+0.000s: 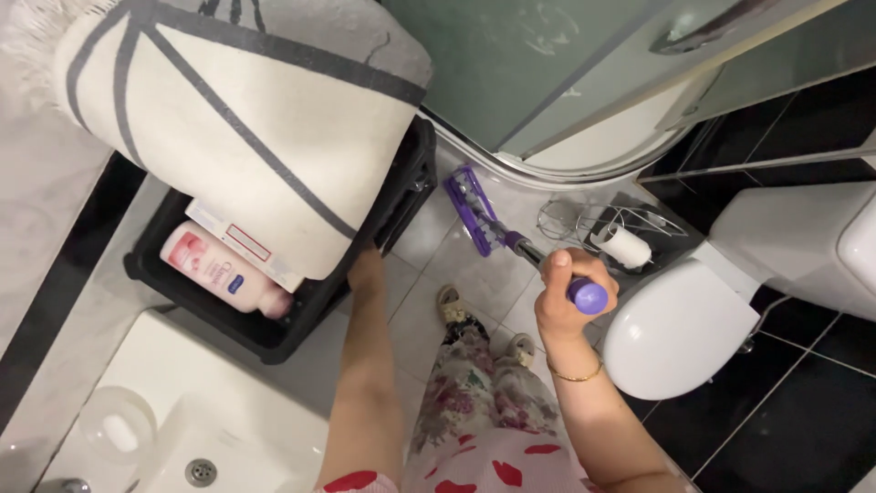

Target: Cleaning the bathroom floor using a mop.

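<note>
1. Up at eleven o'clock, a big rolled rug, cream with dark grey lines, lies across the top of a black crate and overhangs its rim on the wall side.
2. Inside that crate, at nine o'clock: a flat white carton with a red-edged label, tucked under the rug, and just below it a pink lotion bottle lying on its side with a small blue patch on its label.
3. At four o'clock the white toilet, lid down, cistern behind it; black floor tiles run beside it.
4. At seven o'clock, a white sink; a clear soap dish with a white bar sits in its corner.
5. At two o'clock a wire rack on the floor holds a roll of toilet paper.
6. Right hand, centre frame: closed tight round the purple end of a mop handle. The purple mop head lies flat on pale tiles at twelve o'clock, against the curved shower rail.
7. Left hand reaches to the crate's near edge beneath the rug; fingers are hidden, so I can't tell its grip.
8. Open floor: only the narrow pale strip between crate and toilet, where the sandalled feet stand.
</note>
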